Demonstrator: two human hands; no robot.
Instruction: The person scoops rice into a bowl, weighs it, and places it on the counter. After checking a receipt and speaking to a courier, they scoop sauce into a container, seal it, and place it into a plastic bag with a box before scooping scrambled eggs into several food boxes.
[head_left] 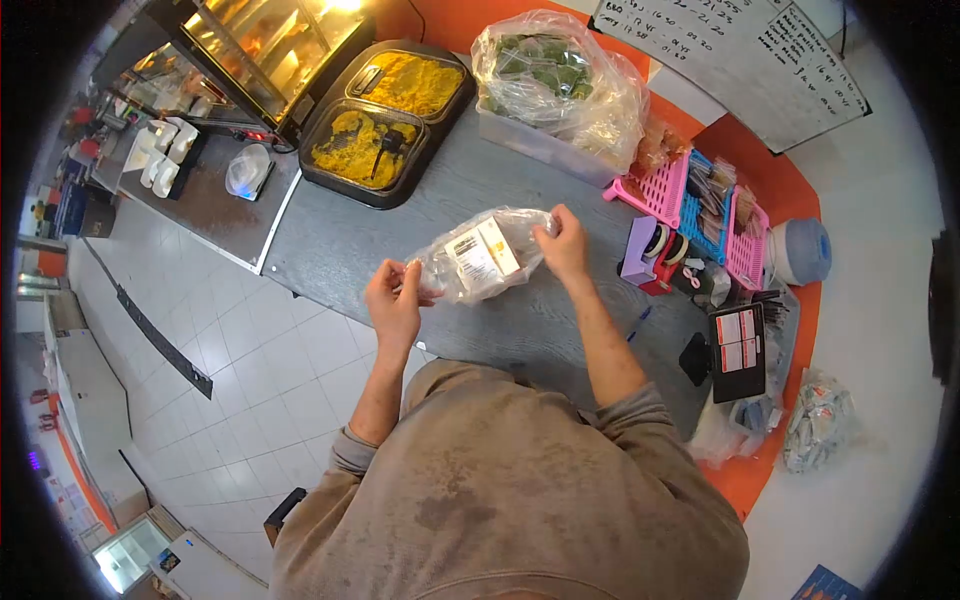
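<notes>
Both my hands hold a clear plastic bag [478,258] with a white printed label on it, just above the grey counter [330,240]. My left hand [395,298] pinches the bag's near-left end. My right hand [563,243] grips its far-right end. The bag's contents look pale and are hard to make out through the plastic.
A black two-compartment tray of yellow food [385,115] sits at the counter's far left. A large clear bag of green leaves [555,75] rests on a box. Pink and blue baskets [705,210], a tape dispenser [650,250], a card terminal [738,350] and a whiteboard [740,50] fill the right.
</notes>
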